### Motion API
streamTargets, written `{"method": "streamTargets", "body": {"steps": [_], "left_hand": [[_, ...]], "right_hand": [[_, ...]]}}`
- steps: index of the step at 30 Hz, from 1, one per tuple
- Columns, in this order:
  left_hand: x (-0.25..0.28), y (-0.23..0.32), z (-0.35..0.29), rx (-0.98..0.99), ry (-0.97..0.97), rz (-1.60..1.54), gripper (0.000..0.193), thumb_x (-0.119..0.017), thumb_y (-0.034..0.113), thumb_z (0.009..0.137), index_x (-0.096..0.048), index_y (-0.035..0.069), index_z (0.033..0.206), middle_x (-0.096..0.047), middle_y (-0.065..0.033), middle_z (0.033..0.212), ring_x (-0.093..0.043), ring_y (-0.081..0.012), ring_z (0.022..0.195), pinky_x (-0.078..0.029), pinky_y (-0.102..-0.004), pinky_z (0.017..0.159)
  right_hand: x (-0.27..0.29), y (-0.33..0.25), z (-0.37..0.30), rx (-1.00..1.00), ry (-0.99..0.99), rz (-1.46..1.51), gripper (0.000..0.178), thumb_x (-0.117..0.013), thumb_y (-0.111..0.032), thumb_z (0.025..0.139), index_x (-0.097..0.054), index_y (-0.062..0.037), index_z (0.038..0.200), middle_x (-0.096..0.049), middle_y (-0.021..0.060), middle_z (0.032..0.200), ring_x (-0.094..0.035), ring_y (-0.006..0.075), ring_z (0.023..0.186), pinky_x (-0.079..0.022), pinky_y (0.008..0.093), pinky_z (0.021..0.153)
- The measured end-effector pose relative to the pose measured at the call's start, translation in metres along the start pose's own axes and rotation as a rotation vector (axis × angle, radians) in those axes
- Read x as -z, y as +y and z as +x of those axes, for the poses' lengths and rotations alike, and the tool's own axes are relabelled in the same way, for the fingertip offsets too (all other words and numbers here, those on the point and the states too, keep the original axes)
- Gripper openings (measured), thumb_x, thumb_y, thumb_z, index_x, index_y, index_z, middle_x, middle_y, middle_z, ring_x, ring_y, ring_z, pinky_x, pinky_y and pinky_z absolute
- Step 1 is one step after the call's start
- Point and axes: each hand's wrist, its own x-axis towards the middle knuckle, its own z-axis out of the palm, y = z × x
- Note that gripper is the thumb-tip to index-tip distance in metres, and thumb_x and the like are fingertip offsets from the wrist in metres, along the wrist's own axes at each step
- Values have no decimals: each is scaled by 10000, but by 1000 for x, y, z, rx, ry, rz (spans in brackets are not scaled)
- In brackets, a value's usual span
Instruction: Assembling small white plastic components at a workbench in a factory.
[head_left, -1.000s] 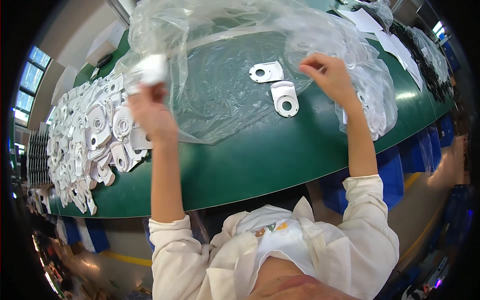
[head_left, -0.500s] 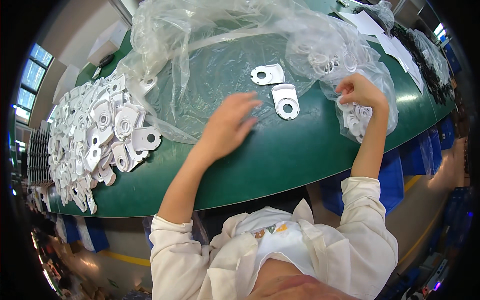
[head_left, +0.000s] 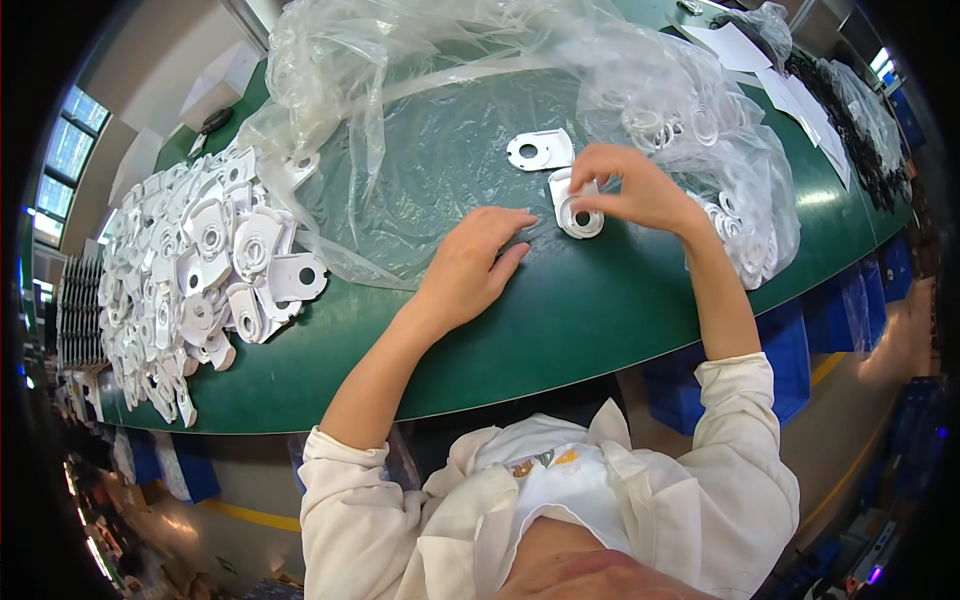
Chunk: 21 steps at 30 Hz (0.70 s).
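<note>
Two white plastic plates with round holes lie on the green table. The nearer plate [head_left: 561, 188] is partly covered by my right hand [head_left: 632, 187], whose thumb and fingertips curl in over its holed end. They seem to pinch a small white ring [head_left: 583, 222] at the hole, though the fingers hide most of it. Just beyond lies the farther plate [head_left: 552, 150], flat and untouched. My left hand [head_left: 470, 262] hovers left of the nearer plate, thumb apart from the fingers and nothing in it.
A big heap of similar white plates [head_left: 200, 270] covers the table's left end. Clear plastic sheeting [head_left: 330, 70] spreads across the back. At right, a clear bag [head_left: 770, 200] holds several white rings. Paper sheets [head_left: 800, 105] and black cords lie farther right. Blue bins [head_left: 740, 375] stand below the table edge.
My right hand has come left from the bag of rings to the nearer plate. My left hand has shifted slightly right and toward me.
</note>
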Motion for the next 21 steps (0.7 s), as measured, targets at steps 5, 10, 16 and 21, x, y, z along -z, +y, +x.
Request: {"method": "streamTargets", "body": {"steps": [5,10,16,21], "left_hand": [[-1,4,2,-11,7,4,282,-611,75,835,-595,36,1114,-617,-139,1059,-556,-319,1014,-453,-389,865],[-5,8,1,228,63,-216,419,-667,179,846,-523,-3,1196,-607,-146,1130,-577,-247,1027,-487,-334,768],[-10,7,4,487,57,-832,411,-630,235,898,-498,-31,1181,-620,-150,1087,-622,-176,916,-501,-266,690],[-3,-2,4,610,83,-991,320,-591,223,917,-523,-9,1126,-660,-123,899,-656,-160,743,-513,-236,590]], "right_hand": [[-16,32,1,41,329,-330,202,-676,-119,808,-655,-35,992,-617,39,824,-557,167,801,-449,281,715],[-7,23,3,-357,173,156,252,-670,-138,836,-624,1,1041,-631,31,810,-570,101,712,-459,243,629],[-22,-5,11,-432,217,639,256,-655,-178,872,-612,20,1028,-643,44,842,-593,79,693,-475,206,574],[-25,-3,13,-389,295,674,249,-664,-190,868,-637,5,1021,-655,54,843,-610,102,722,-492,235,619]]}}
